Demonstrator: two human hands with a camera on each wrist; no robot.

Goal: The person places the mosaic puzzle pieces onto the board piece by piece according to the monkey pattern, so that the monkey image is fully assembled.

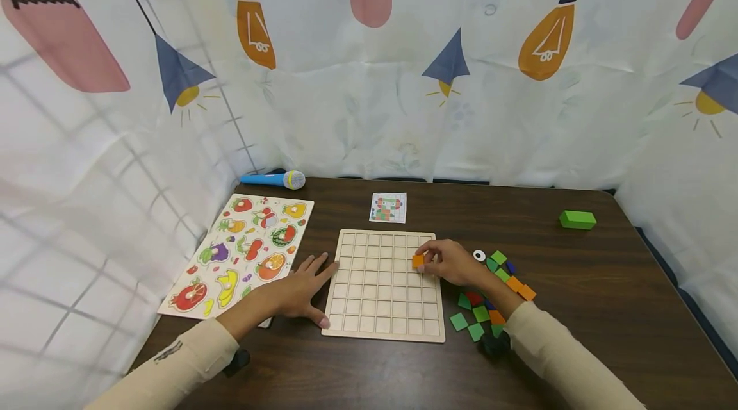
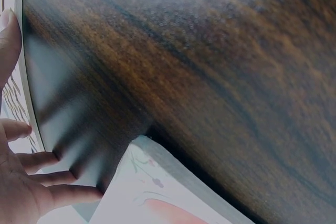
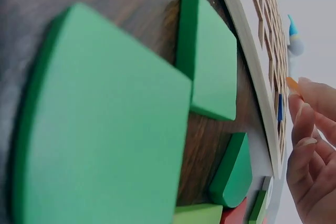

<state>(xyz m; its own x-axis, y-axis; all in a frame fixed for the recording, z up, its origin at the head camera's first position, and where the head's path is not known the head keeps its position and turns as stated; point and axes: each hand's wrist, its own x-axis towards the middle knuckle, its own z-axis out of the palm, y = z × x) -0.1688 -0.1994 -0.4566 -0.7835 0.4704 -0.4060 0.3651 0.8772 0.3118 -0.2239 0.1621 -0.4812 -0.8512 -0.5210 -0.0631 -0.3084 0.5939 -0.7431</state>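
A pale wooden grid board (image 1: 380, 295) lies on the dark table. My right hand (image 1: 452, 261) pinches an orange square tile (image 1: 418, 261) between thumb and fingertips over the board's right columns. The same tile (image 3: 293, 83) shows edge-on in the right wrist view, near a blue piece (image 3: 280, 107) on the board. My left hand (image 1: 303, 288) is spread flat at the board's left edge, with fingertips and thumb right at the rim. In the left wrist view, the fingers (image 2: 39, 161) are straight and hold nothing.
Loose green, orange, red and blue tiles (image 1: 480, 314) lie right of the board, partly under my right forearm. A fruit puzzle board (image 1: 227, 256) lies at left. Behind are a small pattern card (image 1: 388, 207), a toy microphone (image 1: 273, 180) and a green block (image 1: 578, 220).
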